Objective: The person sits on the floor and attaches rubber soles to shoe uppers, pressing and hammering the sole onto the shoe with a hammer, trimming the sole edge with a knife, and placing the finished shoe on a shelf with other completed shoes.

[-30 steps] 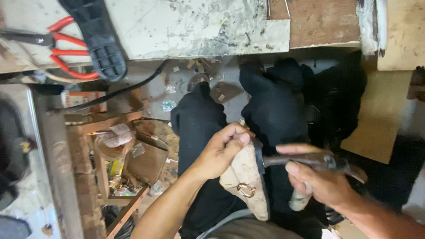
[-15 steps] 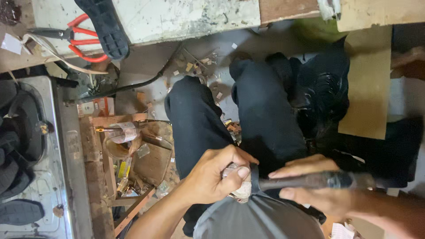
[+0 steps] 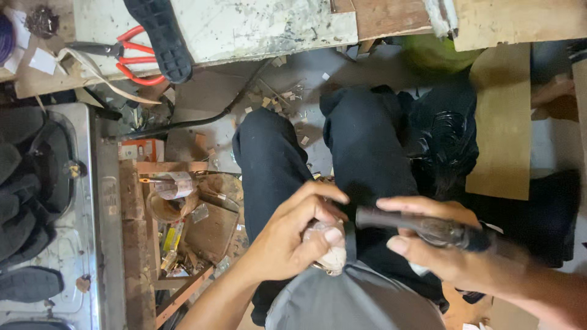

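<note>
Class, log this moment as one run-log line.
left hand: grips pale shoe piece | right hand: holds dark-handled tool against it | over lap, black trousers

Small orange-and-white box (image 3: 142,150) beside the wooden crate (image 3: 183,214), left of knee.

Cluttered small workshop, red-handled pliers (image 3: 131,56) on a scuffed workbench (image 3: 257,27) upper left; black shoe sole (image 3: 160,38) beside them, scraps littering the concrete floor (image 3: 287,98) centre; cardboard sheet (image 3: 502,122) upper right
</note>
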`<state>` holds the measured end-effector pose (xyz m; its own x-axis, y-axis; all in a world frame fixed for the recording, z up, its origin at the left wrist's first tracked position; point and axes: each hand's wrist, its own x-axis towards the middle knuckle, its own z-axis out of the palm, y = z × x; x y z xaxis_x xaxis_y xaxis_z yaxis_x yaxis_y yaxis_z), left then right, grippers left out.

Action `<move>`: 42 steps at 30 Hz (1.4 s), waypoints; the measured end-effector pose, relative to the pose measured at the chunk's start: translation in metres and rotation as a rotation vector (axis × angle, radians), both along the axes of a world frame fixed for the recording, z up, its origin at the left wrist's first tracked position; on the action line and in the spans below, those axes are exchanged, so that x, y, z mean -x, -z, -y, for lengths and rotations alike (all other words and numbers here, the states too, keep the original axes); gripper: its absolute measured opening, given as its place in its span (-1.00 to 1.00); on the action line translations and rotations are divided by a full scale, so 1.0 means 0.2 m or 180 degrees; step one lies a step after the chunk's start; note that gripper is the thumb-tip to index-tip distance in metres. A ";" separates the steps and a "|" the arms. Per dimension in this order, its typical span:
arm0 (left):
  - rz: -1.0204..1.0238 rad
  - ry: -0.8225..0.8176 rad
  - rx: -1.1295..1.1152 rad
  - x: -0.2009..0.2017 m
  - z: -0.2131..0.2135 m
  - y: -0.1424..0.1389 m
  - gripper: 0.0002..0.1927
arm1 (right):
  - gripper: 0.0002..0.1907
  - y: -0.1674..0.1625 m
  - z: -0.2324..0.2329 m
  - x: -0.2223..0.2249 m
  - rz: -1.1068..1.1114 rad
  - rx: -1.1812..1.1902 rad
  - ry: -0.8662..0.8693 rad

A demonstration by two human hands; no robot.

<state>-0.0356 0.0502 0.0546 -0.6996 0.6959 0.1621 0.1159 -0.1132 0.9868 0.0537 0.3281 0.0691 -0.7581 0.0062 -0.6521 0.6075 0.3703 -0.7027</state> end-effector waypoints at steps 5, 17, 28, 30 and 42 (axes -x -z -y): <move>-0.0289 -0.0292 -0.0161 -0.06 0.00 0.05 -0.78 | -0.07 -0.05 0.25 0.12 -0.2890 0.0120 -0.1189; 0.5018 -0.0566 -0.1327 -0.28 0.13 0.44 -0.20 | -0.46 -0.11 0.30 0.21 -0.4192 -0.0485 -0.1970; 0.4860 -0.0930 -0.1775 -0.30 -0.22 0.82 -0.36 | -0.57 0.35 0.04 -0.18 0.0185 0.0494 0.0940; 0.4670 -0.1077 -0.1558 -0.31 -0.23 0.84 -0.38 | -0.56 0.37 0.05 -0.18 0.0220 0.0342 0.0893; 0.4643 -0.1097 -0.1027 -0.24 -0.24 0.91 -0.29 | -0.61 0.60 -0.10 -0.05 0.0848 0.1119 0.0611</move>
